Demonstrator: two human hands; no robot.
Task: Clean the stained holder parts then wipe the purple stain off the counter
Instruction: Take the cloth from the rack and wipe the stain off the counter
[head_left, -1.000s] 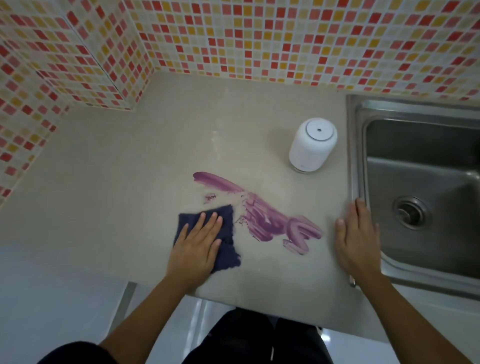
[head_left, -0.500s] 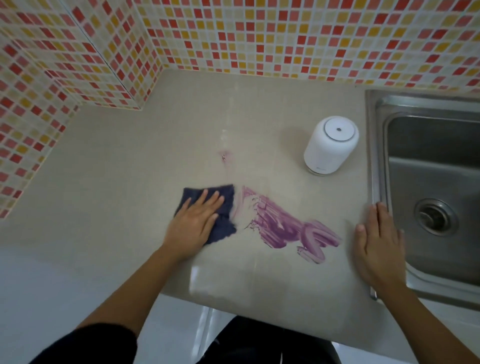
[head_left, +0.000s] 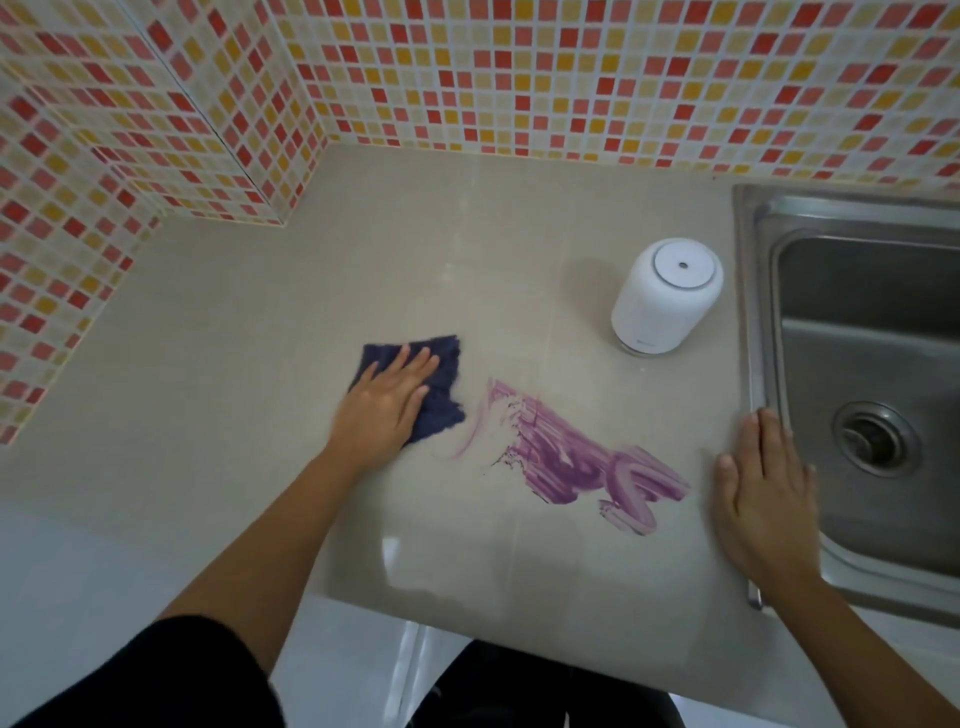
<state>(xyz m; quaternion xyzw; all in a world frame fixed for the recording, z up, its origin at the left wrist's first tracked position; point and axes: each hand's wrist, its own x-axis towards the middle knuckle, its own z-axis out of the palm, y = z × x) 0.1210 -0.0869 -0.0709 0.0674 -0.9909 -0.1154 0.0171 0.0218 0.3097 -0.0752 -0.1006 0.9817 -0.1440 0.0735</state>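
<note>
Writing: a small grey mark sits low on the white holder (head_left: 666, 297), too small to read.
Purple stain (head_left: 576, 457): on the bench (head_left: 260, 338), middle of the frame; its long way runs from upper left down to lower right.
Cloth (head_left: 441, 384): dark blue, flat, just left of the stain.
Left hand (head_left: 382, 410): flat, fingers spread, pressing on the cloth.
Right hand (head_left: 761, 493): flat and empty, lower right, at the rim of the sink (head_left: 748, 312).
White holder: upright, upper right, beside the sink.

Purple stain (head_left: 576, 457) smeared on beige counter (head_left: 260, 364) (partly wiped).
</note>
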